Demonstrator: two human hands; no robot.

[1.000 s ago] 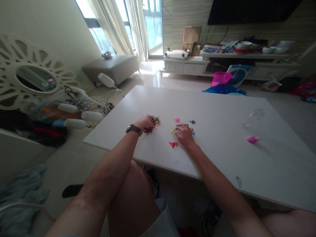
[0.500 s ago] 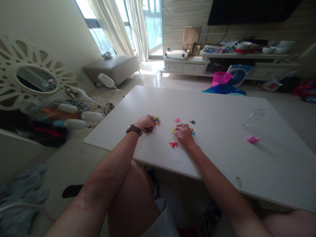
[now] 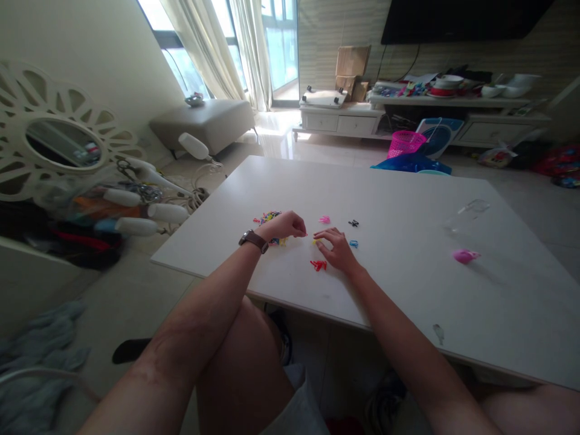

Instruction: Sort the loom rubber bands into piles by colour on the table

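Note:
My left hand [image 3: 290, 225], with a watch on its wrist, pinches a small pink-red piece [image 3: 306, 235] between its fingertips. Behind and under that wrist lies a mixed pile of colourful small pieces [image 3: 270, 215]. My right hand [image 3: 335, 246] has its fingers apart, low over the table beside some yellow pieces [image 3: 315, 241], which it partly hides. Around it are a pink group [image 3: 324, 219], a black group [image 3: 353, 223], blue pieces [image 3: 354, 244] and a red group [image 3: 318, 265].
On the right of the white table [image 3: 399, 211] are a pink object [image 3: 466, 257], a clear container [image 3: 473, 209] and a small transparent item [image 3: 438, 333] near the front edge. White lamp-like heads [image 3: 168, 213] stand at the left.
My left hand has moved right from the mixed pile and now holds a small piece. My right hand has shifted slightly, uncovering more of the blue pieces.

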